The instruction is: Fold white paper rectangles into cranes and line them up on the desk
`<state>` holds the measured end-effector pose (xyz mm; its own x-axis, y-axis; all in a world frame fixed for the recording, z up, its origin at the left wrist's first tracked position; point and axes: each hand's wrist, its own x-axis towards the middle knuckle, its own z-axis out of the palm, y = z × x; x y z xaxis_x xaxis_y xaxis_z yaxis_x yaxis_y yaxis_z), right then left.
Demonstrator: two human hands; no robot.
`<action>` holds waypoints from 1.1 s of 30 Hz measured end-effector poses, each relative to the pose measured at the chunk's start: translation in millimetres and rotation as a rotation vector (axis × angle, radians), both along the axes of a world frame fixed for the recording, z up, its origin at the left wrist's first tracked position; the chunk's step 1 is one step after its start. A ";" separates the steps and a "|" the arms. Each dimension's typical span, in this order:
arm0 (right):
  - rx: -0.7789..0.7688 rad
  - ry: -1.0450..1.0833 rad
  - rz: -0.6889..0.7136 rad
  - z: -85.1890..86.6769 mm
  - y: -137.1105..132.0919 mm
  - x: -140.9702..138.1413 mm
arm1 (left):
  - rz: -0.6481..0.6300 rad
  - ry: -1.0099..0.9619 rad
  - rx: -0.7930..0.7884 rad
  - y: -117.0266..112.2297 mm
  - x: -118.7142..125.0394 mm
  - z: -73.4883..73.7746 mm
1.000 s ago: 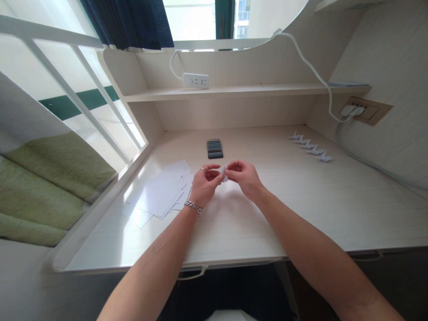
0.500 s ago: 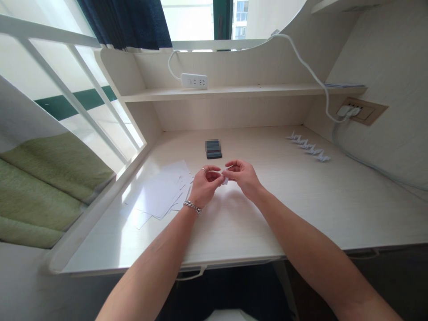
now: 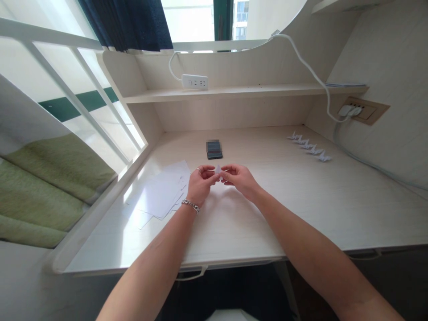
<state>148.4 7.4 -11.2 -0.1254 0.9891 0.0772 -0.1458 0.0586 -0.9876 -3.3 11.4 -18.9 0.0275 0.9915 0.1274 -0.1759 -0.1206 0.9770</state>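
A small folded piece of white paper [image 3: 218,170] is held between both hands above the middle of the desk. My left hand [image 3: 201,182], with a ring and a chain bracelet, pinches its left side. On the other side, my right hand [image 3: 240,179] grips it between thumb and fingers. The fingertips cover part of the paper, so its exact folds are hard to see. Left of my left hand lies a spread of loose white paper sheets [image 3: 163,189]. Several folded paper cranes [image 3: 306,145] stand in a slanting row at the back right.
A dark phone-like object [image 3: 214,150], its screen blurred, lies just beyond my hands. On the shelf [image 3: 240,92] sits a white power strip [image 3: 195,81]. A white cable [image 3: 309,67] runs down to the wall socket [image 3: 368,110] at right. White rails border the desk's left side.
Both hands have shifted slightly left, and the folded paper has turned so that a pointed tip shows upward between the fingers. The sheets, cranes and phone-like object stay in place.
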 end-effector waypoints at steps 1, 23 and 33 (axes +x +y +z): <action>0.011 -0.014 0.024 0.0 -0.6 -0.4 | 0.009 -0.022 -0.005 0.8 -0.7 0.1; 0.096 -0.147 -0.002 1.1 -0.7 2.2 | -0.047 -0.009 -0.053 -1.7 2.8 1.3; 0.064 -0.029 0.064 7.5 -5.1 3.6 | -0.226 -0.263 -0.125 -2.3 0.1 3.8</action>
